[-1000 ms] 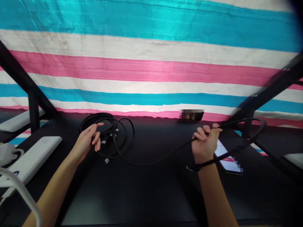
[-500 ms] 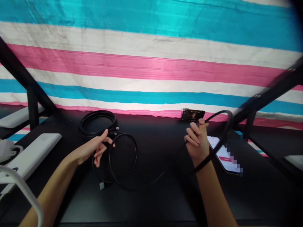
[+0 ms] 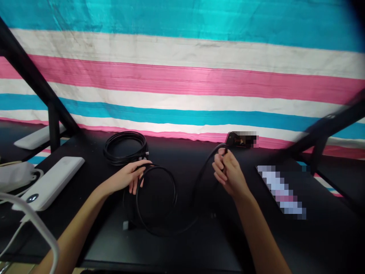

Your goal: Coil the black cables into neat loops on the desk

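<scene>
A black cable (image 3: 176,192) lies in a loose loop on the black table, with a silver-tipped plug (image 3: 125,225) near its lower left. My left hand (image 3: 129,177) is closed on the top of this loop, thumb and fingers pinching it. Farther right, my right hand (image 3: 229,173) is raised over the table, its fingers curled around another stretch of the same cable, which arcs down to the left. Behind my left hand rests a second black cable, neatly coiled (image 3: 106,152), with a small pale connector (image 3: 146,153) at its right side.
At left are a white power bank (image 3: 57,184), a white charger (image 3: 17,177) and a white cord (image 3: 42,232) in the foreground. One phone (image 3: 241,139) leans at the back; another (image 3: 281,190) lies right. Black bars (image 3: 54,95) flank a striped sheet (image 3: 182,82).
My left fingers have closed onto the loop. My right hand has turned and moved slightly left; the cable that arched over its right side now arcs to its left. The view has shifted slightly.
</scene>
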Tool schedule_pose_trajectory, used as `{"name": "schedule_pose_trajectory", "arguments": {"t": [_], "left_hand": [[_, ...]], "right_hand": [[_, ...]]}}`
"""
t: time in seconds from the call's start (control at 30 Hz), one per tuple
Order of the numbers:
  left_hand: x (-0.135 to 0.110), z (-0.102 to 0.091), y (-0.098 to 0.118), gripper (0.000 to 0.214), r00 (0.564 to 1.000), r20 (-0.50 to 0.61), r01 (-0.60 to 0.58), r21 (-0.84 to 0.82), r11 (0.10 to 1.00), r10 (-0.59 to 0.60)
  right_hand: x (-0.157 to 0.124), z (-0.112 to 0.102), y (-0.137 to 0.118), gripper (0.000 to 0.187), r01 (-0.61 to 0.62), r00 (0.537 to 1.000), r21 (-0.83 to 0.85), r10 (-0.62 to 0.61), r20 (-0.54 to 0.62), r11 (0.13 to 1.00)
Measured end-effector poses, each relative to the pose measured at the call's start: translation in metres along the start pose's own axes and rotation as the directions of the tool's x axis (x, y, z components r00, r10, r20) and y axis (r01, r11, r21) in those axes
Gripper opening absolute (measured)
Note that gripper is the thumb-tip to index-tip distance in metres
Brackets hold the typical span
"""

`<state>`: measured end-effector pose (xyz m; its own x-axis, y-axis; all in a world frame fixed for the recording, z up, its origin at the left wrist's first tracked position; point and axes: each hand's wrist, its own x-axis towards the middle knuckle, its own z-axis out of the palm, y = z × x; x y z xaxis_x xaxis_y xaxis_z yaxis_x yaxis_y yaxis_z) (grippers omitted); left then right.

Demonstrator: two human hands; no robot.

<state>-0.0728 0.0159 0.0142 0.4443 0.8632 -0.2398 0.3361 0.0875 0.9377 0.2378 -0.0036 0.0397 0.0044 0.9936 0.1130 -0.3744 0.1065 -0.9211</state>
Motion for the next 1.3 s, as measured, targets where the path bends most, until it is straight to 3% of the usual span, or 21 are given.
{"name": "schedule_pose_trajectory", "arguments": {"t": [0.27,0.4,0.47,0.63,0.73,0.87,1.0,1.17,1.3], "left_hand": [[0.0,0.001,0.005,0.024,0.995,-0.002,-0.104,-0.002,0.995,0.104],[-0.004,0.0,0.013,0.021,0.98,-0.106,-0.18,-0.143,0.973,0.166],[-0.006,-0.001,0.016,0.019,0.95,-0.237,-0.262,-0.244,0.934,0.205],[-0.008,-0.004,0.025,0.016,0.802,-0.566,-0.507,-0.478,0.717,0.19],[-0.008,-0.01,0.026,0.015,0.742,-0.655,-0.606,-0.566,0.559,0.141],[-0.009,-0.024,0.026,0.027,0.707,-0.702,-0.675,-0.632,0.38,0.089],[-0.012,-0.031,0.026,0.029,0.66,-0.742,-0.722,-0.583,0.373,0.115],[-0.011,-0.025,0.024,0.022,0.681,-0.71,-0.704,-0.567,0.428,0.18],[-0.007,-0.012,0.021,0.018,0.751,-0.642,-0.631,-0.626,0.458,0.157]], "right_hand": [[0.001,0.001,0.011,0.023,-0.049,0.995,-0.146,0.061,0.083,0.988],[0.001,0.0,0.012,0.024,-0.061,0.99,-0.182,0.082,0.113,0.981],[0.001,-0.001,0.013,0.024,-0.061,0.99,-0.193,0.084,0.115,0.979],[0.001,-0.001,0.013,0.026,-0.05,0.991,-0.249,0.08,0.111,0.967],[0.001,-0.001,0.013,0.027,-0.053,0.987,-0.298,0.094,0.127,0.953],[0.0,-0.003,0.013,0.027,-0.07,0.979,-0.342,0.13,0.158,0.937],[0.0,-0.003,0.014,0.027,-0.072,0.975,-0.357,0.141,0.172,0.931],[-0.001,0.0,0.015,0.029,-0.027,0.97,-0.346,0.108,0.217,0.938],[-0.002,0.005,0.017,0.03,0.131,0.982,-0.333,-0.078,0.17,0.934]]}}
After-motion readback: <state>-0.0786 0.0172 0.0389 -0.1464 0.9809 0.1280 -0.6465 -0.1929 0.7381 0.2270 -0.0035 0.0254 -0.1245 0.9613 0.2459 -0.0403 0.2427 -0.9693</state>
